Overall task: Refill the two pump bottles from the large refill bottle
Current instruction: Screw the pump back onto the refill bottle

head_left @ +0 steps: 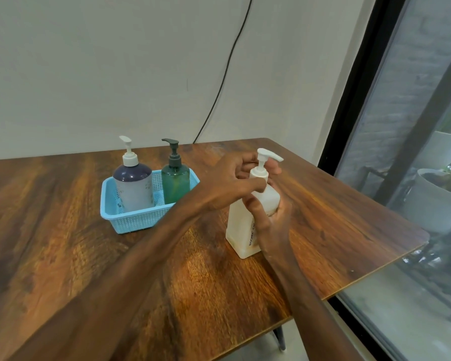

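Head view: the white refill bottle (pixel 241 230) stands upright on the right part of the wooden table (pixel 89 256), between both hands. The right hand (pixel 270 222) grips its body from the near-right side. The left hand (pixel 229 183) curls its fingers round the pump collar (pixel 259 173). Far left, well apart, a blue basket (pixel 130 225) holds the purple pump bottle (pixel 133 186) and the green pump bottle (pixel 175 186), both upright.

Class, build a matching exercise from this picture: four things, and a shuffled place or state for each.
1 purple bottle
2 green bottle
3 large white bottle
4 left hand

a grips the large white bottle's pump collar
b in the basket, white pump
c on the table, outside the basket
d in the basket, dark pump

Pairs: 1-b, 2-d, 3-c, 4-a
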`<state>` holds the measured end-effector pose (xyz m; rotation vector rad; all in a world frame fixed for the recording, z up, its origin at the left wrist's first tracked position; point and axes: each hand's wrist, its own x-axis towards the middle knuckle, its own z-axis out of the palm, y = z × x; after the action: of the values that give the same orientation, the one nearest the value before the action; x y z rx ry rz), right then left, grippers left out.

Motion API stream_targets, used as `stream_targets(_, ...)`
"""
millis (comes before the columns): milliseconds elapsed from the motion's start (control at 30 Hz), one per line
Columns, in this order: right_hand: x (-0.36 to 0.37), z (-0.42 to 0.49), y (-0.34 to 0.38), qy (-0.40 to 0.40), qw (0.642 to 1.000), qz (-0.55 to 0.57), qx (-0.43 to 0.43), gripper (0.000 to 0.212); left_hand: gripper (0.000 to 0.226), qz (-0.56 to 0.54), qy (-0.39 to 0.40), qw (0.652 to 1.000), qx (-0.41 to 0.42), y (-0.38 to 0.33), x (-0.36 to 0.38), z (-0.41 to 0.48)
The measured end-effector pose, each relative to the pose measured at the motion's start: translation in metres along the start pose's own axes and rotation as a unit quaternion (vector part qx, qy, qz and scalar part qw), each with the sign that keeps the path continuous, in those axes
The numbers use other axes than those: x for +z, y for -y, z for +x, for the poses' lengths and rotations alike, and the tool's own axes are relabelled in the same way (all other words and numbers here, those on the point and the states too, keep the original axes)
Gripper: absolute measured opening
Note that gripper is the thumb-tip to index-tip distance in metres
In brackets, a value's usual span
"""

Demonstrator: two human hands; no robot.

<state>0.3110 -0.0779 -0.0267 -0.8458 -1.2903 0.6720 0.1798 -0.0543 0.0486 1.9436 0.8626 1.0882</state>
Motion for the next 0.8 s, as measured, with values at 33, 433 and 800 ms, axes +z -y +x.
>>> stream_targets(33, 0.0, 0.0, -0.001, -0.002, 1.0, -0.003, 0.002, 0.058, 0.041, 0.014, -0.006, 1.0, -0.011, 0.0, 0.002, 0.001)
stream_targets(433, -0.001, -0.001, -0.003, 0.006, 1.0, 0.01, 0.021, 0.058, 0.06, 0.028, -0.008, 0.999, -0.028, -0.006, -0.008, -0.004)
stream_targets(800, -0.002, -0.004, 0.002, 0.022, 1.0, 0.014, 0.006, 0.049, 0.028, 0.088, -0.097, 0.991, 0.025, -0.008, -0.004, -0.011)
